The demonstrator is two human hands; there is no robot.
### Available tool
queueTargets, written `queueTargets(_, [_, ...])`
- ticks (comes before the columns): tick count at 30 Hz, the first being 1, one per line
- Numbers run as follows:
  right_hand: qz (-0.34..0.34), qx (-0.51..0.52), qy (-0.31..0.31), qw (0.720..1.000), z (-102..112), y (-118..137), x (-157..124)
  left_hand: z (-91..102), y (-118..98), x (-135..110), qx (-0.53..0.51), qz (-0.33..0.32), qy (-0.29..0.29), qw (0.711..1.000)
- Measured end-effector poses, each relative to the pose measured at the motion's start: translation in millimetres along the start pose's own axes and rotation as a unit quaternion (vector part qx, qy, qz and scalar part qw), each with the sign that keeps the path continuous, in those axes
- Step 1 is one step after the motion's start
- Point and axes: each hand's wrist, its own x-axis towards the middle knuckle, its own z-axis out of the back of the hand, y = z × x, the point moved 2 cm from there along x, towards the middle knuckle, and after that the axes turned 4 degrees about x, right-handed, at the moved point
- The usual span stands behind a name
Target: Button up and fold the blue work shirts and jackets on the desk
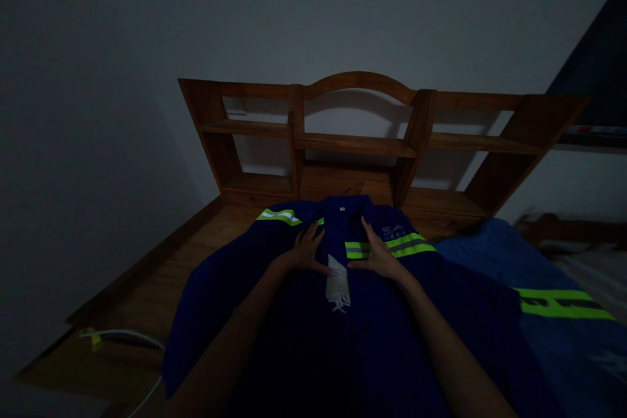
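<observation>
My left hand (307, 252) and right hand (381, 260) spread, grasping nothing; the blue jacket (377, 313) lies laid out, collar (353, 203) far, unfolded.

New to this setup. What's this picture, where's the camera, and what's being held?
There's no robot here: the working parts are a person's bare left hand and right hand. The single picture comes from a camera on that person's head, looking forward and down. A dark blue jacket with reflective stripes lies spread over a wooden surface. A lighter blue garment lies to the right, a white cable to the left, and a wooden shelf stands behind. Both hands are open over the jacket, either side of a pale item too dim to identify; neither shows a closed grip.
</observation>
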Motion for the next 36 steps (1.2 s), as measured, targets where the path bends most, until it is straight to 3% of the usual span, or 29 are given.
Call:
queueTargets(2, [0.019,-0.004,-0.025,1.000,4.4,1.9,0.8,0.5,8.2,5.2,-0.006,0.024,-0.064,0.998])
queueTargets(6, [0.063,0.034,-0.117,0.991,18.8,3.5,3.9,12.6,27.0,13.2,-0.055,0.041,-0.258,0.964])
queueTargets(9, [0.067,0.075,-0.160,0.982,26.9,1.0,6.0,20.4,35.9,14.3,-0.089,0.023,-0.322,0.942])
queueTargets(15, [0.025,0.128,-0.172,0.976,25.0,-13.8,9.7,25.4,35.4,10.2,-0.089,0.003,-0.322,0.943])
queueTargets(20, [0.017,0.139,-0.160,0.977,23.0,-15.8,9.0,25.0,34.1,9.6,-0.080,0.028,-0.321,0.943])
queueTargets(27, [-0.007,0.219,-0.161,0.962,12.8,-22.7,13.7,11.7,28.1,16.8,-0.048,0.069,-0.250,0.965])
queueTargets(32, [-0.095,0.257,-0.197,0.942,-2.8,-31.3,19.3,6.9,6.7,12.1,0.032,0.093,-0.222,0.970])
queueTargets(36, [-0.195,0.361,-0.155,0.899,-5.6,-22.1,32.9,9.1,-19.5,-2.7,0.067,0.136,-0.218,0.964])
